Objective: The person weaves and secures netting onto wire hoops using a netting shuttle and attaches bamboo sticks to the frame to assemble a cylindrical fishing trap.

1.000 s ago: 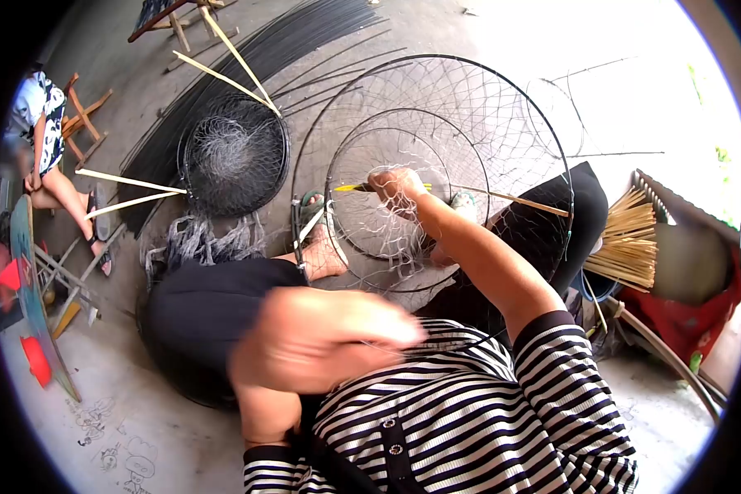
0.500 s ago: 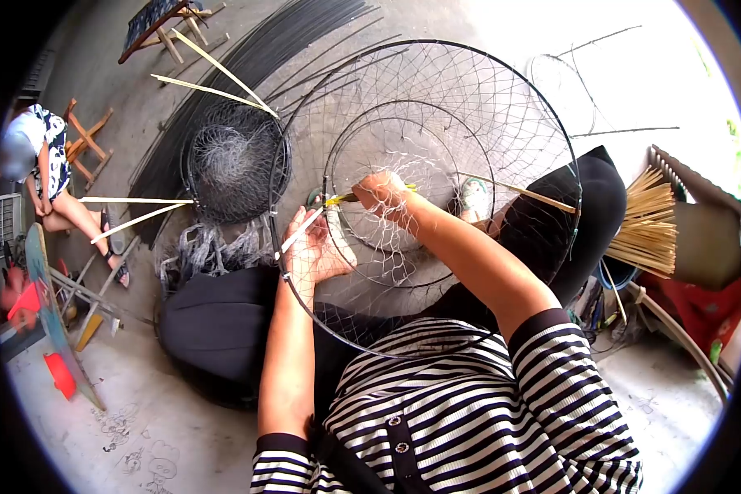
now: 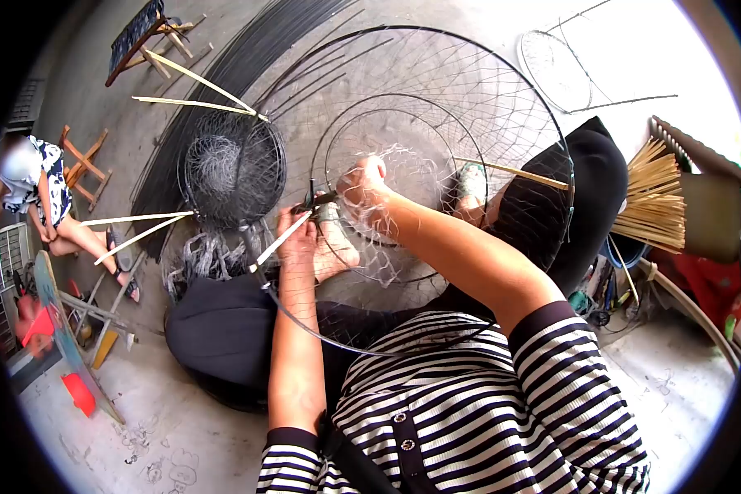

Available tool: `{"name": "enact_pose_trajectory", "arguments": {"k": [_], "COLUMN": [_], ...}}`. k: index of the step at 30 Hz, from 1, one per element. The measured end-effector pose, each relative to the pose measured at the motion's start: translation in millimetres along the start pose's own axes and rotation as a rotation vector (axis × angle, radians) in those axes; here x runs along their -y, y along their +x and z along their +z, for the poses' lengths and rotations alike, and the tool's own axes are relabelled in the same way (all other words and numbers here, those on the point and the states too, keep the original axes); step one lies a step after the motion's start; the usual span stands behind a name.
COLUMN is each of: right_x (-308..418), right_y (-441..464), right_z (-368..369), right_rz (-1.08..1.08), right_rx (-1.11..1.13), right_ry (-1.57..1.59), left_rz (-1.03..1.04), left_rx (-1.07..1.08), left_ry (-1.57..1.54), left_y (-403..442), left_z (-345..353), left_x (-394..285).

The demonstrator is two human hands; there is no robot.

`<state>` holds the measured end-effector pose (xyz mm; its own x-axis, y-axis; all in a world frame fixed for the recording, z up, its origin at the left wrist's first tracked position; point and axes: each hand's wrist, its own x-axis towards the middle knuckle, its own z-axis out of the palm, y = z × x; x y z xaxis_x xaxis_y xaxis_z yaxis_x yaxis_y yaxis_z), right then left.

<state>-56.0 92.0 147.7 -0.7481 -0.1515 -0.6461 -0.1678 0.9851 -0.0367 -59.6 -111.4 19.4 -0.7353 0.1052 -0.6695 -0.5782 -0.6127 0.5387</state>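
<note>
Right hand point(image 3: 361, 185): fingers curled within loose netting point(image 3: 399, 210); contents cannot be told. Left hand point(image 3: 296, 235): fingers bent near the inner hoop point(image 3: 393, 94), beside a pale stick point(image 3: 281, 240); closure cannot be told. The large outer hoop point(image 3: 570, 177) surrounds both. Leftward, a smaller hooped net point(image 3: 232, 169); rightward, bundled sticks point(image 3: 652, 202).
</note>
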Motion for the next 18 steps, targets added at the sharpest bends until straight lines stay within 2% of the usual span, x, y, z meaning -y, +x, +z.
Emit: {"name": "enact_pose_trajectory", "arguments": {"k": [1,3,4,5,6,7,8,9,11,13,14,16,17,18], "right_x": [-4,-9,-11,-15,-24,-25,-26,-27,-20,-20,-17,-10,-10,-12], "right_y": [-26,-43,-45,-40,-28,-21,-15,-20,-23,8,40,58,56,55], "right_z": [-26,-48,-53,-37,-4,13,28,29,13,81,111,128,124,119], "right_rz": [0.034,0.072,0.089,-0.085,-0.261,-0.318,-0.381,-0.445,-0.218,-0.248,-0.310,-0.267,-0.280,-0.292], "right_rx": [0.046,0.056,0.059,-0.155,-0.370,-0.378,-0.378,-0.372,0.430,0.120,-0.010,-0.408,-0.362,-0.317], "right_ry": [-0.140,-0.047,-0.002,0.022,0.046,0.210,0.377,0.537,0.686,1.053,1.024,0.749,0.779,0.807], "left_rz": [0.031,0.081,0.261,0.439,0.514,0.591,0.587,0.534,0.349,0.114,0.069,-0.027,-0.077,-0.124], "left_rx": [0.045,0.159,0.017,-0.126,-0.166,-0.206,-0.140,-0.031,-0.031,0.102,0.150,0.235,0.274,0.226], "left_ry": [-0.087,-0.298,-0.195,-0.088,-0.027,0.032,0.118,0.258,0.439,0.618,0.725,0.966,1.100,1.096], "left_y": [15,33,28,15,-1,-19,-34,-42,-56,-56,-61,-60,-57,-55], "left_z": [-25,-61,-55,-40,-19,3,16,22,43,38,36,27,24,22], "left_x": [-15,-45,-60,-77,-90,-99,-103,-107,-96,-83,-73,-61,-58,-51]}}
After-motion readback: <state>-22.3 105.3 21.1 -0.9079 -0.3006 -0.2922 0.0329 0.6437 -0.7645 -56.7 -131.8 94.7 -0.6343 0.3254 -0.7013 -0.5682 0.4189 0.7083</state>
